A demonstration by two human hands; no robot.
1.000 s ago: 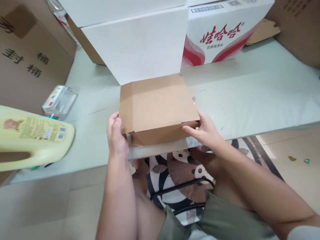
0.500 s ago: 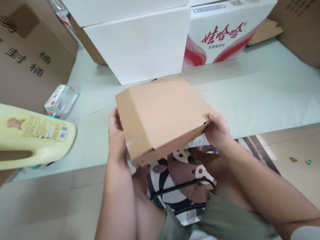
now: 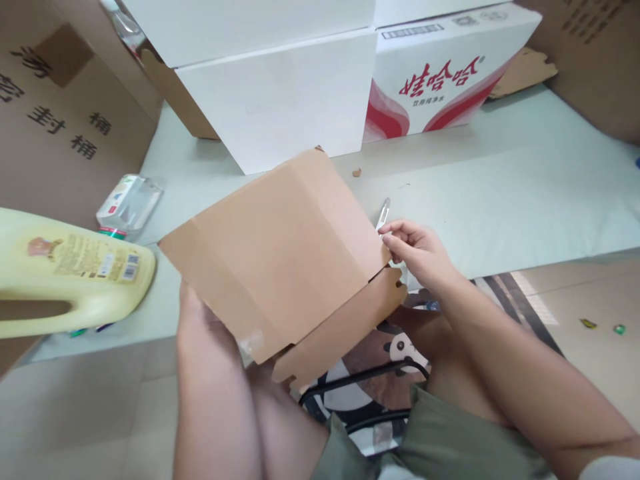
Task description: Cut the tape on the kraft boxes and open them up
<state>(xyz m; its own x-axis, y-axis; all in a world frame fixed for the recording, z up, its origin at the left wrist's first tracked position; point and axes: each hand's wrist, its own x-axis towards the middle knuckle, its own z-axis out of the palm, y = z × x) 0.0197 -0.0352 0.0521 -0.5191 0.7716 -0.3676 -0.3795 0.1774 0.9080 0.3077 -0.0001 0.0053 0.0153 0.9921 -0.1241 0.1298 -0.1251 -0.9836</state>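
Note:
A brown cardboard box (image 3: 280, 253), with creased sides and a notched flap (image 3: 345, 327) hanging along its near side, is held tilted above my lap. My left hand (image 3: 200, 310) supports it from below at the left edge, its fingers mostly hidden behind the cardboard. My right hand (image 3: 417, 250) is closed, thumb and forefinger pinching at the box's right edge. Just past those fingertips lies a slim silvery-white tool (image 3: 384, 212) on the table; its kind is unclear, and I cannot tell whether the fingers touch it.
White cartons (image 3: 280, 100) and a red-and-white water carton (image 3: 425, 87) stand at the back of the cloth-covered table (image 3: 525, 187). At left are a yellow jug (image 3: 100, 273), a clear bottle (image 3: 130, 203) lying down and a big brown carton (image 3: 65, 127). Green wrappers (image 3: 619, 329) lie on the floor.
The box has shifted left and tilted, and its near flap now hangs open. My left hand has moved left and lower. The slim tool and a small brown scrap have come into sight.

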